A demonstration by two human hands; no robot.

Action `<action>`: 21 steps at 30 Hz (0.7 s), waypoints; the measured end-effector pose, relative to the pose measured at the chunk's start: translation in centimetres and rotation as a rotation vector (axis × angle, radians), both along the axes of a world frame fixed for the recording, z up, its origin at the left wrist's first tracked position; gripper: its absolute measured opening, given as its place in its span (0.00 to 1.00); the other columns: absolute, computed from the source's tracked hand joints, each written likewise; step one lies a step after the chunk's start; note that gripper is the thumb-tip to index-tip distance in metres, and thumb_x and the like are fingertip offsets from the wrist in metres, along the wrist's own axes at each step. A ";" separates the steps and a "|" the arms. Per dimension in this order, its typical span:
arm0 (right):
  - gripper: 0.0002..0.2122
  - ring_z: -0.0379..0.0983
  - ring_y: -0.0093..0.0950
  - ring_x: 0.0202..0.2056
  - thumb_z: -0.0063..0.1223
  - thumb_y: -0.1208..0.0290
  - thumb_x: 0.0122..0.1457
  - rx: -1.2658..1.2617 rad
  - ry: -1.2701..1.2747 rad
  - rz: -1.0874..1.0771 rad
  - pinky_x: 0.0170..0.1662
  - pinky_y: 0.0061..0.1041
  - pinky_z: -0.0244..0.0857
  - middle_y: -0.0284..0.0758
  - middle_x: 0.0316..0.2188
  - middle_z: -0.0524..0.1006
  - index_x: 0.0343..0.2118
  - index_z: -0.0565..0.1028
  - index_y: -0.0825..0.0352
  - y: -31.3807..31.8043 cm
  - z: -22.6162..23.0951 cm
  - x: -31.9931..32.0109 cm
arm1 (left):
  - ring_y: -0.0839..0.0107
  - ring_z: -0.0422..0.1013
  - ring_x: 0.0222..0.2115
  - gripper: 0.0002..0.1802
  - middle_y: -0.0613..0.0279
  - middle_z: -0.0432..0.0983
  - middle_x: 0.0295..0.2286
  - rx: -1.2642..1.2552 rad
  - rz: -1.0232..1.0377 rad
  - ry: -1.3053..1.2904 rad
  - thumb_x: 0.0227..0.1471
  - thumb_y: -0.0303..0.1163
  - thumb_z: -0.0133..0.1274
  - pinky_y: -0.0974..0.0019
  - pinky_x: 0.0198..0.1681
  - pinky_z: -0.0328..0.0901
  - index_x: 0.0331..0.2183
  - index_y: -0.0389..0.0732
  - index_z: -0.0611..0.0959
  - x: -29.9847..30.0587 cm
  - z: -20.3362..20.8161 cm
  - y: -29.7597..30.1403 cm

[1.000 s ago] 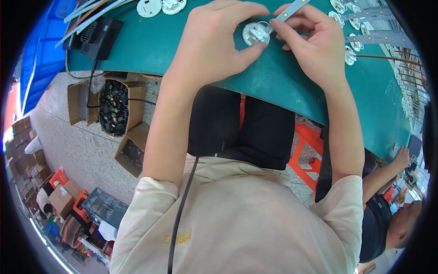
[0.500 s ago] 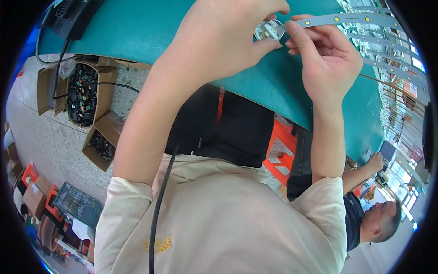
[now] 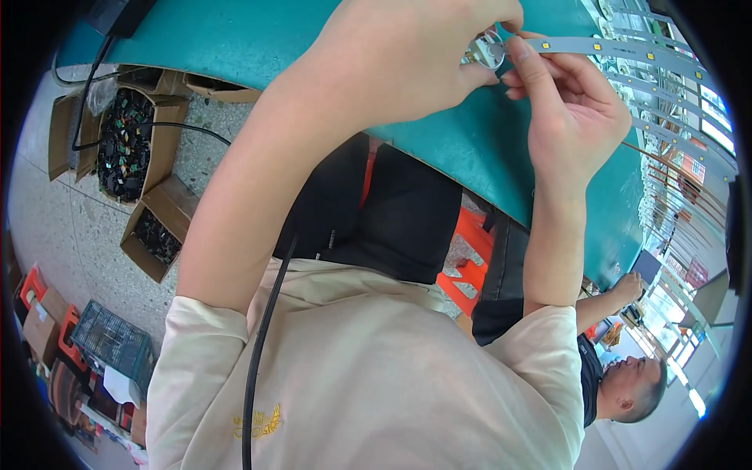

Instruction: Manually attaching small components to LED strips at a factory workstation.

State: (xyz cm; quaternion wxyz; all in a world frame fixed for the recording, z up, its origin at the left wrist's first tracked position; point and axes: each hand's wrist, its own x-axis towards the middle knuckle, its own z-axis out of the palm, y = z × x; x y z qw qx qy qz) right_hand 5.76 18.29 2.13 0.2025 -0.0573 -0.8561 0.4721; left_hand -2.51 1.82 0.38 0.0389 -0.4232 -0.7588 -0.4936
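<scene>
My left hand is raised over the green table and pinches a small round white and metal part between thumb and fingers. My right hand meets it from the right. Its fingertips hold the end of a long grey strip with small yellow squares against that round part. The strip runs off to the right above the table. Most of the round part is hidden by my fingers.
More grey strips lie along the table's right side. Open cardboard boxes of dark parts stand on the floor at left, with a crate below. A black cable hangs down my chest. Another person sits at lower right by an orange stool.
Both hands have stayed joined on the round part and strip, and now look larger and higher in the picture. The view has swung, so the boxes and table edge sit further left.
</scene>
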 end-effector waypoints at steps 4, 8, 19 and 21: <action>0.05 0.77 0.20 0.23 0.63 0.82 0.54 0.018 0.014 0.029 0.27 0.15 0.71 0.37 0.24 0.81 0.32 0.79 0.76 0.0 0.1 -0.1 | 0.52 0.73 0.35 0.14 0.52 0.78 0.29 -0.024 0.001 -0.040 0.42 0.30 0.62 0.56 0.40 0.67 0.35 0.39 0.81 -0.1 0.0 0.1; 0.03 0.77 0.19 0.22 0.63 0.81 0.52 -0.033 0.025 0.027 0.27 0.16 0.71 0.35 0.22 0.81 0.30 0.80 0.74 -1.0 0.5 -0.4 | 0.52 0.73 0.35 0.11 0.51 0.77 0.27 -0.023 -0.035 -0.049 0.42 0.29 0.62 0.55 0.39 0.66 0.32 0.39 0.80 -0.1 0.2 -0.2; 0.02 0.76 0.17 0.21 0.62 0.84 0.53 -0.010 0.034 0.057 0.24 0.14 0.69 0.34 0.20 0.80 0.30 0.80 0.75 -1.1 0.8 -0.4 | 0.47 0.72 0.31 0.09 0.47 0.75 0.24 0.022 -0.009 -0.053 0.42 0.28 0.59 0.52 0.35 0.66 0.30 0.38 0.80 -0.3 -0.1 -0.3; 0.02 0.76 0.17 0.21 0.62 0.84 0.53 -0.014 0.047 0.062 0.24 0.14 0.69 0.34 0.20 0.80 0.30 0.80 0.75 -1.1 0.6 -0.3 | 0.48 0.72 0.31 0.09 0.47 0.76 0.24 0.011 -0.011 -0.063 0.42 0.28 0.59 0.52 0.35 0.66 0.30 0.38 0.80 -0.2 -0.1 -0.2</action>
